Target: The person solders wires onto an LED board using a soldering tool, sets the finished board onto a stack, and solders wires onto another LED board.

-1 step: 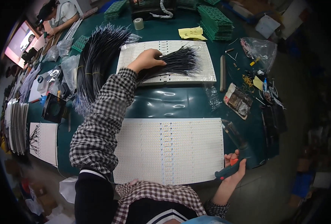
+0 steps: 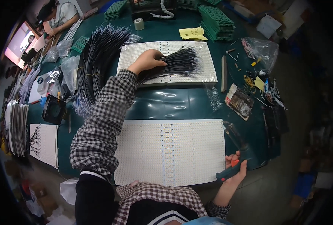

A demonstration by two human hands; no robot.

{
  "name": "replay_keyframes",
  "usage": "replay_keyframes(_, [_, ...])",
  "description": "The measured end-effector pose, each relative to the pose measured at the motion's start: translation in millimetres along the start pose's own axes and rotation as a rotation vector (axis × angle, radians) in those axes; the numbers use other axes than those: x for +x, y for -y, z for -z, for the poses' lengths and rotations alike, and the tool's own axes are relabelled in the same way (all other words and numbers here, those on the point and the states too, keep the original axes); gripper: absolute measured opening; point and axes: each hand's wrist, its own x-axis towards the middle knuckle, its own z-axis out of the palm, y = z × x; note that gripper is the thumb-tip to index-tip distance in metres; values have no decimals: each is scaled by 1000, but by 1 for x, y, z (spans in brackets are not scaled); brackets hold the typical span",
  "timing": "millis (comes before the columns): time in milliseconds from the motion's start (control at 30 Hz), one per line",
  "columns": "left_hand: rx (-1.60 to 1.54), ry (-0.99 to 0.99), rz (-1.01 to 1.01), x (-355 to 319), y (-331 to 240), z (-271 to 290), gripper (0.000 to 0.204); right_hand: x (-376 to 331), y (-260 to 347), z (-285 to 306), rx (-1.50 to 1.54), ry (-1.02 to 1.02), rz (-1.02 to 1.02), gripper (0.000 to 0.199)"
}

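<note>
My left hand (image 2: 148, 61) reaches forward and closes over a bundle of thin black wires (image 2: 183, 62), whose pale ends fan out to the right. Under the bundle lies a stack of white circuit panels (image 2: 208, 56) with rows of small dots. Low on the right, my right hand (image 2: 238, 173) grips a dark green soldering gun (image 2: 228, 173) with a red trigger. Its metal front end points up and away, beside the right edge of a near white circuit panel (image 2: 200, 150). That panel lies flat before me, with a column of blue-edged marks down its middle.
A large sheaf of black wires (image 2: 97, 67) lies left of the far stack. Green trays (image 2: 216, 24) are piled at the back right. Yellow bands (image 2: 249, 82), a stained pad (image 2: 239, 101) and tools sit rightward. A person (image 2: 61, 17) works at the far left.
</note>
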Motion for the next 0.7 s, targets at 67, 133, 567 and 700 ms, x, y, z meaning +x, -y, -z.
replay_keyframes(67, [-57, 90, 24, 3, 8, -2, 46, 3, -3, -1, -11, 9, -17, 46])
replay_keyframes(133, [-159, 14, 4, 2, 13, -4, 40, 6, -9, -1, -26, -8, -36, 46])
replay_keyframes(567, [98, -298, -123, 66, 37, 2, 50, 18, -22, -8, -53, -102, -66, 45])
replay_keyframes(700, [263, -94, 164, 113, 45, -1, 59, 18, -24, -7, -32, -109, -59, 45])
